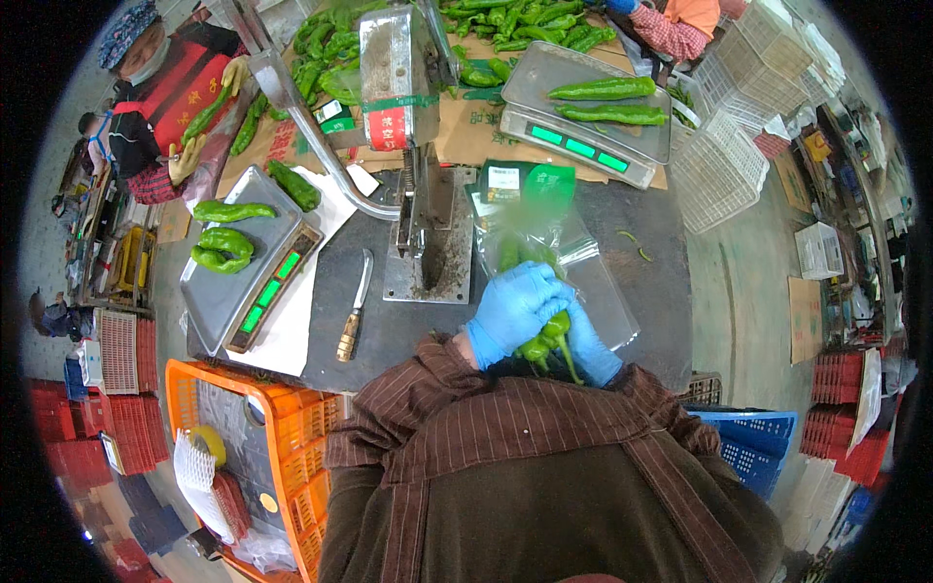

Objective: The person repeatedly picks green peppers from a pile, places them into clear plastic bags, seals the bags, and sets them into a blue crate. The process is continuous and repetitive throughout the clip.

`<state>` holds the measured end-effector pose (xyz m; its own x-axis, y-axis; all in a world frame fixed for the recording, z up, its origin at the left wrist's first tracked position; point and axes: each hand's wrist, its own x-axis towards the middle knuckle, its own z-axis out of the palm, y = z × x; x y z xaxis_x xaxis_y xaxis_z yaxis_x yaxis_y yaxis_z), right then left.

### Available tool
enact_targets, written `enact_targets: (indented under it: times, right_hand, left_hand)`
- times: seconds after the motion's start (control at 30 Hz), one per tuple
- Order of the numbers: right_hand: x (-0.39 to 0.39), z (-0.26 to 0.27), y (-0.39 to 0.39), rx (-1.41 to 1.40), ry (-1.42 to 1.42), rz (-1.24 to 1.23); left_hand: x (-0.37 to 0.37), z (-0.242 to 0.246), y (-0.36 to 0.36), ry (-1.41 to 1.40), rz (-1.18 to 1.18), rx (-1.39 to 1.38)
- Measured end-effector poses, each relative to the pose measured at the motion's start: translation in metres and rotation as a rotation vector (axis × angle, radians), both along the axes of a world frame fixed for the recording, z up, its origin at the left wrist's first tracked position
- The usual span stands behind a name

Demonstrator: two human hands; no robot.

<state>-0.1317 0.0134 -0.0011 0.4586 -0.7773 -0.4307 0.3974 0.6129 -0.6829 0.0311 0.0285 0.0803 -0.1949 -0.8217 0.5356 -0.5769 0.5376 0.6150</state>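
Observation:
Close before my body, my left hand (514,313) and my right hand (589,341), both in blue gloves, close together around a bunch of green peppers (552,332). The stems point back toward me. Beyond my fingers, green shapes show blurred through a clear plastic bag (487,240) with a green printed top; my hands hide where the peppers meet its opening. Another clear bag (601,291) lies flat under my right hand. Just left of the bags stands a metal bench press-like machine (426,270) with a long lever. A curved knife (356,310) with a wooden handle lies farther left.
Digital scales bearing peppers stand at left (264,291) and far right (576,142). A pepper heap (539,22) covers the table's far side. Two people work opposite, one in yellow gloves (186,160). An orange crate (291,437) and a blue crate (754,444) flank me.

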Motion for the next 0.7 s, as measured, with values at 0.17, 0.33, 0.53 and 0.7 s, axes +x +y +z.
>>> enact_targets:
  times: [0.17, 0.33, 0.53, 0.7]
  right_hand:
    - [-0.03, 0.02, 0.004, -0.606, 0.627, 0.499]
    - [-0.058, 0.097, 0.016, -0.56, 1.183, 0.491]
    - [-0.04, 0.044, 0.009, -0.804, 0.944, 0.296]
    - [-0.049, 0.013, -0.003, -0.732, 1.047, 0.222]
  left_hand:
    - [0.003, -0.011, 0.032, -0.183, -0.08, 0.26]
    - [0.004, -0.029, 0.046, -0.12, -0.105, 0.288]
    - [0.022, -0.035, 0.057, 0.028, 0.056, 0.301]
    - [0.036, -0.097, 0.087, 0.373, 0.077, 0.652]
